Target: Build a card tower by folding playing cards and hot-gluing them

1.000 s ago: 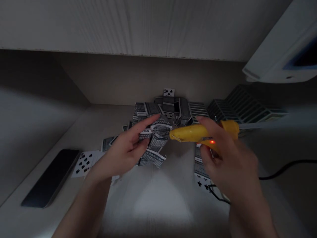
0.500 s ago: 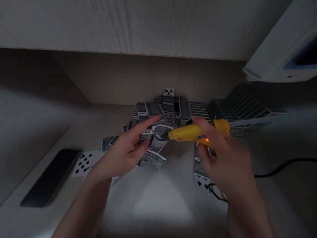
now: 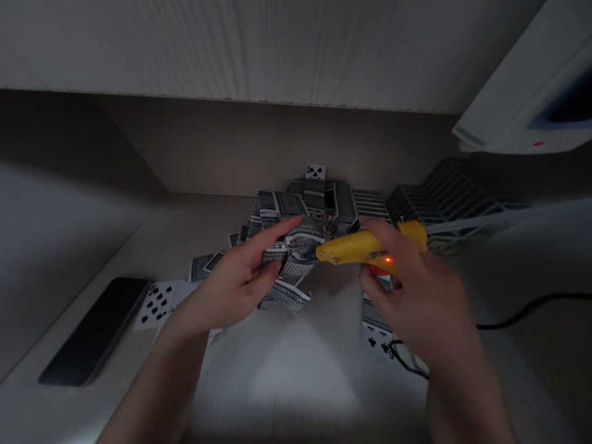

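Observation:
A structure of folded and curled playing cards point(image 3: 303, 250), grey-and-white patterned, is held between the thumb and forefinger of my left hand point(image 3: 238, 280). My right hand point(image 3: 416, 290) grips a yellow glue gun point(image 3: 351, 246) with a glowing red light on its side and a translucent glue stick point(image 3: 472, 220) coming out of its back. The glue gun's nozzle end points left and meets the curled cards; the very tip is hidden among them. My right fingers curl round the trigger side below the body.
A black phone point(image 3: 95, 333) lies at the left beside a spade card point(image 3: 155, 305). Card pieces point(image 3: 379, 339) lie under my right hand, near a black cable point(image 3: 531, 305). Wire racks point(image 3: 453, 191) stand at the back right, below a white device point(image 3: 522, 92). A shelf edge point(image 3: 277, 102) overhangs the back.
My right fingers have shifted on the trigger side, and more orange-red shows there. The glue gun has barely moved, and my left hand keeps its hold on the cards.

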Demonstrator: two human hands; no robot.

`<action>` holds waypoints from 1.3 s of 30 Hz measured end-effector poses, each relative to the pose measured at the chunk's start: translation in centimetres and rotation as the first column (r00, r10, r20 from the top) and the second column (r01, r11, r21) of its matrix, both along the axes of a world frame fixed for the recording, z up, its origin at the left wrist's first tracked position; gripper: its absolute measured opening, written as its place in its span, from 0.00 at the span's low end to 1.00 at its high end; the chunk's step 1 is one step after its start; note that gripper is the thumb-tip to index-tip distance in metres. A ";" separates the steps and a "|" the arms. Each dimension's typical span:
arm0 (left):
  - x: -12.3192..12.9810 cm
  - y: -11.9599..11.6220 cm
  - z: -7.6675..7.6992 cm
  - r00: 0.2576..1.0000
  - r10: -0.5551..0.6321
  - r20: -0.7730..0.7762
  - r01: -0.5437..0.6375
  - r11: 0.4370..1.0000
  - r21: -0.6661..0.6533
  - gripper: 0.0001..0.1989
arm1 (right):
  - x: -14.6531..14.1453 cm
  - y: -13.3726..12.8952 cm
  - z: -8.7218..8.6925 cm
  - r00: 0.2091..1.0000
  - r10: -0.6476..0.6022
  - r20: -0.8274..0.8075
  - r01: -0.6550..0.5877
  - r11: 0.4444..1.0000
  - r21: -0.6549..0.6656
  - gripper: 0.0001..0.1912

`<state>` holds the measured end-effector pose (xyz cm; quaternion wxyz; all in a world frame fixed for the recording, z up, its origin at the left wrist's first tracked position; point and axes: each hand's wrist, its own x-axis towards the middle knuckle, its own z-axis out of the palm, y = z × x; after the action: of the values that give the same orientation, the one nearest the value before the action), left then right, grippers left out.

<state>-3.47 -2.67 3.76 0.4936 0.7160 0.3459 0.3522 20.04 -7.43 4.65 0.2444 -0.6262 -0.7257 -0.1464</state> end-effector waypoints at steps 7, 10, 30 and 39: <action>-0.1 0.0 0.0 0.999 0.002 -0.044 -0.002 1.000 0.007 0.27 | 0.5 -0.1 0.0 1.000 0.026 0.003 -0.026 0.999 -0.041 0.28; 0.0 0.1 0.0 1.000 0.000 -0.025 0.000 1.000 -0.005 0.26 | 0.6 0.0 0.1 1.000 0.022 0.020 -0.021 0.999 -0.042 0.28; -0.1 -0.1 0.1 0.999 0.013 0.033 -0.012 0.999 -0.048 0.26 | 1.5 -0.3 0.1 0.998 -0.027 0.060 0.025 0.999 0.027 0.29; 0.0 0.0 0.0 0.998 0.014 0.059 -0.010 0.998 -0.067 0.26 | 1.9 -0.4 0.6 0.997 -0.048 0.062 0.043 0.996 0.083 0.28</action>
<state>-3.50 -2.69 3.74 0.5249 0.6864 0.3470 0.3645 21.94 -7.79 5.25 0.2428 -0.6271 -0.7122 -0.2014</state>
